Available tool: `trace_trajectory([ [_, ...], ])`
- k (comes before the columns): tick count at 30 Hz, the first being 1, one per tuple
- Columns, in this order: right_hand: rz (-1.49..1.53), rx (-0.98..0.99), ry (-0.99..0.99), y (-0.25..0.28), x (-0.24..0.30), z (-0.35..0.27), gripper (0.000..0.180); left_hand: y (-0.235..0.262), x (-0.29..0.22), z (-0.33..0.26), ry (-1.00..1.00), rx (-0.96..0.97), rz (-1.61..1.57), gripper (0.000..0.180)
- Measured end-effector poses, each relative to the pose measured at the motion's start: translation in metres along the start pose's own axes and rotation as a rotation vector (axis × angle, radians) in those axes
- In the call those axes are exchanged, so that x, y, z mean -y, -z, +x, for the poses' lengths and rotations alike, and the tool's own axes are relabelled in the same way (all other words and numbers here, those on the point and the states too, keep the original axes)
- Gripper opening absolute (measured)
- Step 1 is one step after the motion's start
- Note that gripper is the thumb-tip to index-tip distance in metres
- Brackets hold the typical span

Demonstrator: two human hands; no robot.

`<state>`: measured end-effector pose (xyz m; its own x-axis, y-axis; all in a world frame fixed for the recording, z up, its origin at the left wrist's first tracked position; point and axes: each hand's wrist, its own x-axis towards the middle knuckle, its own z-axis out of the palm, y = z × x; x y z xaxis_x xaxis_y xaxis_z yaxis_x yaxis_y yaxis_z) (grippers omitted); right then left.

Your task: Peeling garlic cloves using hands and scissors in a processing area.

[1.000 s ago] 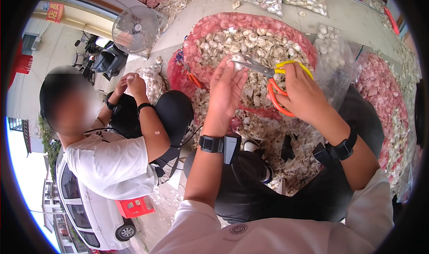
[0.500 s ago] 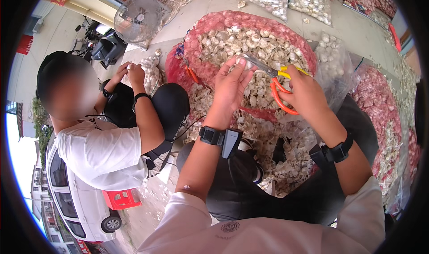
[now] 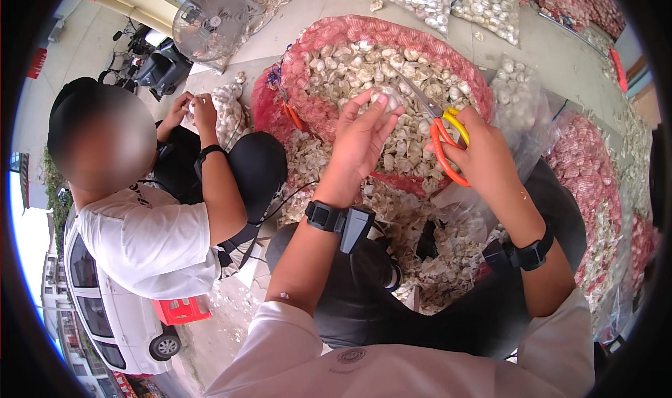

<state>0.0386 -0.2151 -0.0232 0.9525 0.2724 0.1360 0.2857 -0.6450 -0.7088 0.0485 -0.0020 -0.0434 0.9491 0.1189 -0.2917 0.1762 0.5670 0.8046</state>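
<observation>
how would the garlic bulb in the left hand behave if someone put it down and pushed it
The garlic bulb would probably roll, given its rounded shape. Its skin might flake, judging by the papery scraps nearby.

a round, whitish garlic bulb; scissors with one yellow and one orange handle just right of the bulb, blades slanting up-left

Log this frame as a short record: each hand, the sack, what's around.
Left hand: holding a whitish garlic bulb at the fingertips
Right hand: gripping scissors with yellow and orange handles, blades pointing up and left
Sack: red mesh sack, open, with garlic and loose skins inside
Right of sack: clear bag of garlic
Left: co-worker in white shirt
Upper left: fan
</observation>
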Motion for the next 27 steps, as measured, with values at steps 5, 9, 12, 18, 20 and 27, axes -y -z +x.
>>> trace_trajectory([
  [5, 0.05, -0.118, -0.072, 0.004, -0.016, 0.003, 0.054, -0.002, 0.001, 0.009, 0.016, 0.081, -0.069, 0.04],
  [9, 0.797, 0.075, -0.487, 0.017, 0.001, 0.0, 0.059, -0.001, 0.006, 0.005, 0.044, 0.164, -0.196, 0.043],
  [12, 1.123, 0.124, -0.523, 0.017, 0.008, 0.001, 0.062, -0.004, 0.003, 0.001, 0.049, 0.213, -0.269, 0.044],
  [18, 0.955, 0.073, -0.391, 0.001, 0.025, 0.003, 0.056, -0.008, 0.001, -0.024, 0.068, 0.249, -0.252, 0.047],
  [20, 0.918, 0.089, -0.387, -0.006, 0.031, 0.004, 0.051, -0.006, -0.001, -0.027, 0.076, 0.241, -0.267, 0.048],
  [27, 0.962, -0.05, -0.417, -0.03, 0.039, 0.019, 0.044, 0.002, -0.005, -0.035, -0.028, 0.19, -0.012, 0.042],
])
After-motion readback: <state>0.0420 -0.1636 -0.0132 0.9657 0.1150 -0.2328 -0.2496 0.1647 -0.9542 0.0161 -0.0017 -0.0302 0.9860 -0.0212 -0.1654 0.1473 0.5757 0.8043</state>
